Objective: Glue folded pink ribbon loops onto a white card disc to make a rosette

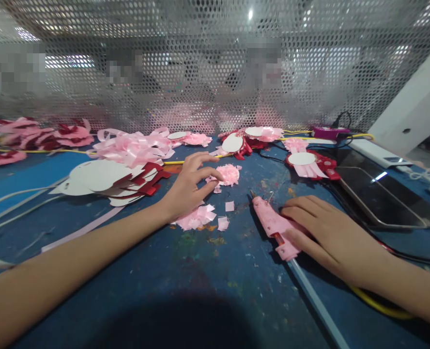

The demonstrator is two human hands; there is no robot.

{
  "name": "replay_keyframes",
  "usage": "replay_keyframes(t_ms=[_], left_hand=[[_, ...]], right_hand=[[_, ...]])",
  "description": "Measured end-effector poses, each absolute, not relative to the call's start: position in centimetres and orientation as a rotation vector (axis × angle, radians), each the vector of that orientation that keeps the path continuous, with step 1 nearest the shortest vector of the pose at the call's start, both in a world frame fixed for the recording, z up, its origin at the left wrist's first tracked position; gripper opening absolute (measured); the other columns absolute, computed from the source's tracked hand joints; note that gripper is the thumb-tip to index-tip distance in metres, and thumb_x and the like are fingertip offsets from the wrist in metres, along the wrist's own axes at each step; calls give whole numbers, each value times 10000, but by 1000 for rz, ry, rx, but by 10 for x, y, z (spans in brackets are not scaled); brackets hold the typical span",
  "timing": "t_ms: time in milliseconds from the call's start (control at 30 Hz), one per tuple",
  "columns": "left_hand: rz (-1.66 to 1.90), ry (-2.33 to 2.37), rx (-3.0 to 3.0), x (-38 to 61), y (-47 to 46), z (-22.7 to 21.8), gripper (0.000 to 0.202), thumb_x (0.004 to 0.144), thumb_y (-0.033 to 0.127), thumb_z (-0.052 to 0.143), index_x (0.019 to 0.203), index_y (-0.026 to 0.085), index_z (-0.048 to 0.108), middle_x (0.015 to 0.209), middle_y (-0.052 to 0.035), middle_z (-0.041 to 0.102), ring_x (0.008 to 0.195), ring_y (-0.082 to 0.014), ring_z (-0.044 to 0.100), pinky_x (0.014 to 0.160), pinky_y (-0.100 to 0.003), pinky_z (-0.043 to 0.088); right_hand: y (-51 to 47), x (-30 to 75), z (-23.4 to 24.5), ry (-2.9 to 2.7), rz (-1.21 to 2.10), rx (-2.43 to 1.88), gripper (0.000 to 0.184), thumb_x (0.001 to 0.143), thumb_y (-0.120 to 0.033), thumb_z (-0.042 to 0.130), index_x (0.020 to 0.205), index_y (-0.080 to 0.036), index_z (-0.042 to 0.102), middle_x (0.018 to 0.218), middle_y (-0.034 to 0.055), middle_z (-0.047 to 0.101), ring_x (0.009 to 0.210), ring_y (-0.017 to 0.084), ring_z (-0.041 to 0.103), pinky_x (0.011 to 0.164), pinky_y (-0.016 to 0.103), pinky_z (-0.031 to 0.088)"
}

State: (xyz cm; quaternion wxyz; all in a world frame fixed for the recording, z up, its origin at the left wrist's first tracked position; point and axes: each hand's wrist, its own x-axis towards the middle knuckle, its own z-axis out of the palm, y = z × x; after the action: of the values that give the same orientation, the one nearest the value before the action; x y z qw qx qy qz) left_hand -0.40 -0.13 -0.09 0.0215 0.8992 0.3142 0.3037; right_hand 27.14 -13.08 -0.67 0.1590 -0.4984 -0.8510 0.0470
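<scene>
At my remote post, I watched the right hand (320, 230) lie over the handle side of a pink glue gun (268, 218) at the blue table (186, 295); whether its fingers were clamped there, I could not tell. Well apart from it, to the gun's left, the left hand (193, 182) hung with fingers spread and bent, tips beside a pink rosette (231, 174); contact was unclear to me.

I judged two dangers: a stray drip, should the nozzle (253, 194) be hot, might have stuck the loose pink squares (230, 206) left of the gun to the table, and a careless reach across the tip might have burned a finger. The glue stick (318, 303), jutting from the gun's rear, could have swung the tool if knocked.

The gun pointed away from me and leftward, its long axis running diagonally from far left to near right.
</scene>
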Motion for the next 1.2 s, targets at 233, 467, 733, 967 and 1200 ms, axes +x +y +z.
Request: replay_keyframes(t_ms=[233,467,733,967,1200], left_hand=[[592,625,2966,0,-6,2,128,836,328,639,875,231,714,1371,-75,468,1385,-308,216,1127,-530,210],[542,623,2859,0,-3,2,116,847,270,628,768,197,673,1340,-70,527,1368,-292,278,1117,-505,242],[1477,991,2159,5,-28,8,38,859,221,597,842,189,606,791,-7,675,750,-123,648,742,-250,514],[1144,1067,1615,25,-71,18,141,712,260,756,730,167,651,654,-2,703,557,-97,623,477,-157,473],[1001,975,1435,28,-73,6,161,673,230,794,771,181,677,578,41,654,447,-54,559,443,-134,445]], right_hand=[[-130,271,-7,-2418,165,-1427,393,964,-450,332,1017,-173,605,1026,100,592,951,254,512,852,472,437],[-130,278,-2,-2450,240,-1202,264,914,-185,363,1103,-162,545,1111,110,577,1023,226,513,920,442,421],[-130,278,-9,-2360,152,-1331,355,718,-113,517,1063,-187,480,1119,101,544,1016,232,520,895,425,453],[-131,285,-10,-2334,5,-1195,281,765,-106,520,1020,-208,459,990,71,558,869,182,569,724,295,503],[-137,281,-8,-2364,-230,-950,201,899,-249,433,1060,-147,496,982,118,578,850,196,579,699,287,500]])
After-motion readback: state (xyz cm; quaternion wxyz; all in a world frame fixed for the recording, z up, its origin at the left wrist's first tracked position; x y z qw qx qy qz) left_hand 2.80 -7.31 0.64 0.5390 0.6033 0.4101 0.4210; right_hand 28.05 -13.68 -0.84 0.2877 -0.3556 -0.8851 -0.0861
